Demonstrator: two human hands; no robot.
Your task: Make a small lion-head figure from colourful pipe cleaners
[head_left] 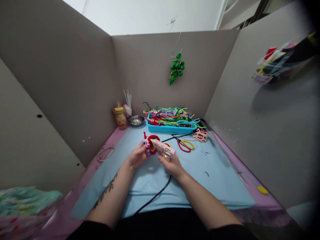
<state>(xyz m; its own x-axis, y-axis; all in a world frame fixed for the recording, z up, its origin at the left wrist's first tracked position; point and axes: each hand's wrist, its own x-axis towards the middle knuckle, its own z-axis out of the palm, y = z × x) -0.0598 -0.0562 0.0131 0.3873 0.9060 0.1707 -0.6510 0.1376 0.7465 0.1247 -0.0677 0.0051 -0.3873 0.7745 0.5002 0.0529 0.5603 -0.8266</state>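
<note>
Gripping a pink glue gun (164,149) in the right hand (172,165), fingers wrapped shut round its handle, nozzle aimed at a red fuzzy ring (151,145) – pinched in the left hand (137,156), probably to steady it. Just beyond the ring: scissors (185,144), then a blue tray (170,128) of pipe cleaners.

A small round red pipe-cleaner craft piece (151,145) with pink and blue fuzzy trim is held upright just above the blue tabletop. A pink plastic glue gun (164,149) lies tilted, its nozzle touching the piece's right side, a black cord trailing from it
</note>
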